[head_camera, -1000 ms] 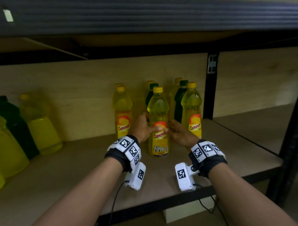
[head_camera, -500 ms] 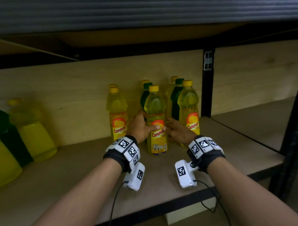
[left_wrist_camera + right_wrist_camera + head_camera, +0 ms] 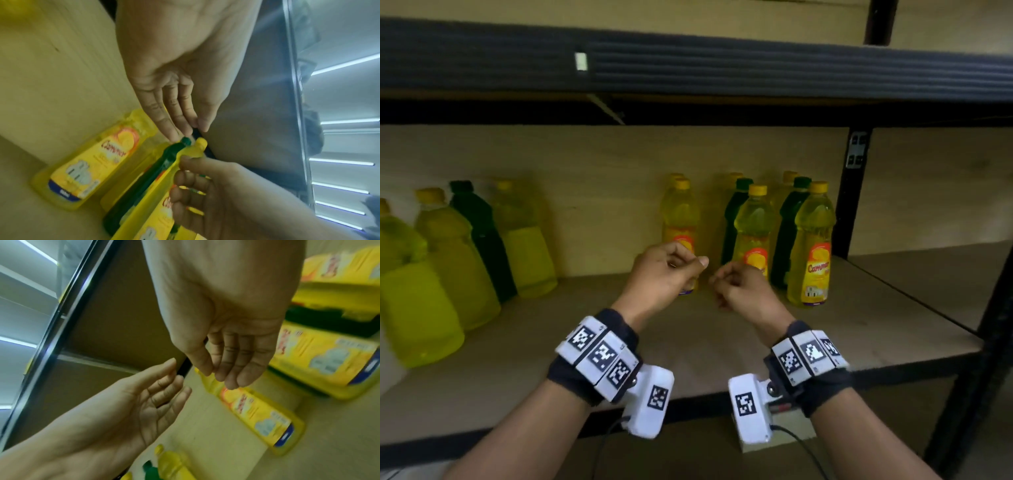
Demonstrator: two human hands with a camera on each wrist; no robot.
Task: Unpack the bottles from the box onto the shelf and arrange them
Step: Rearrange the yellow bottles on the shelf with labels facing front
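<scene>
both the left hand [image 3: 664, 274] and right hand [image 3: 743, 291] hang empty with loosely curled fingers before the yellow plastic oil bottles [image 3: 753, 233] on the wooden shelf [image 3: 722, 335], so next probably comes fetching another from the box.

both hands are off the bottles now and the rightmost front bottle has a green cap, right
Not quite. Both the left hand and right hand hold nothing, but the rightmost front bottle has a yellow cap, as the head view shows.
</scene>
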